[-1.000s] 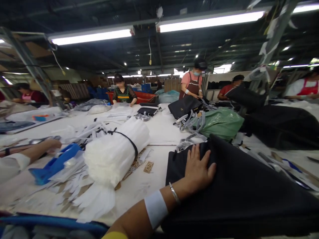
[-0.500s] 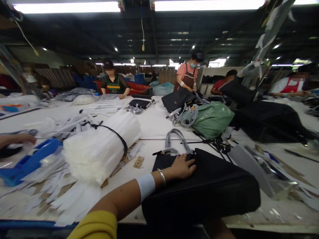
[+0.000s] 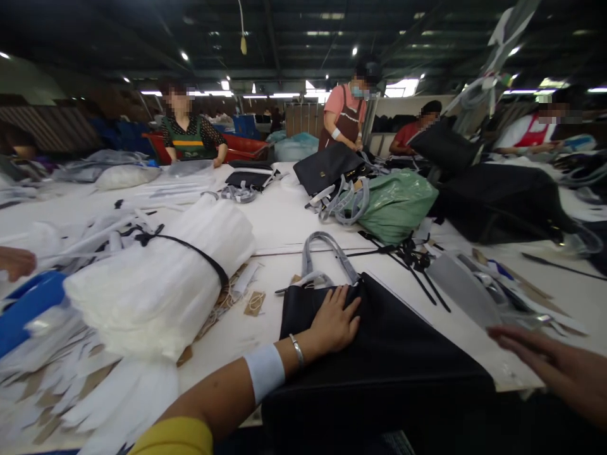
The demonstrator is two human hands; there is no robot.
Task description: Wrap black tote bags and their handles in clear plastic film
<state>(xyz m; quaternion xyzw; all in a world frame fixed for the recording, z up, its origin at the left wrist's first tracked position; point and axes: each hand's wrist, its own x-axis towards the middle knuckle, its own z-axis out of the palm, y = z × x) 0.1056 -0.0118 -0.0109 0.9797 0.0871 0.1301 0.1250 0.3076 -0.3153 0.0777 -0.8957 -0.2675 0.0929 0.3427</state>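
A black handbag (image 3: 403, 335) lies on its side at the front edge of the white table, its lower end reaching past the edge. Grey wrapping covers its looped handles (image 3: 327, 243), which point away from me. My left hand (image 3: 336, 319) rests flat on the bag near the handles, fingers spread. To the right of the bag, my right hand (image 3: 545, 357) is in the air with fingers stretched out, apart from the bag and holding nothing.
A bundle of white foam sheets (image 3: 165, 278), tied with a black strap, lies at left beside paper scraps and a blue holder (image 3: 35, 309). Beyond are a green plastic-wrapped bundle (image 3: 396, 202) and more black bags (image 3: 507, 202). Another person's hand (image 3: 16, 262) shows at far left. Several co-workers stand opposite.
My right hand has come out from under the bag to its right side. The bag now lies flatter, and my left hand stays on it. The view has tilted down and shifted right.
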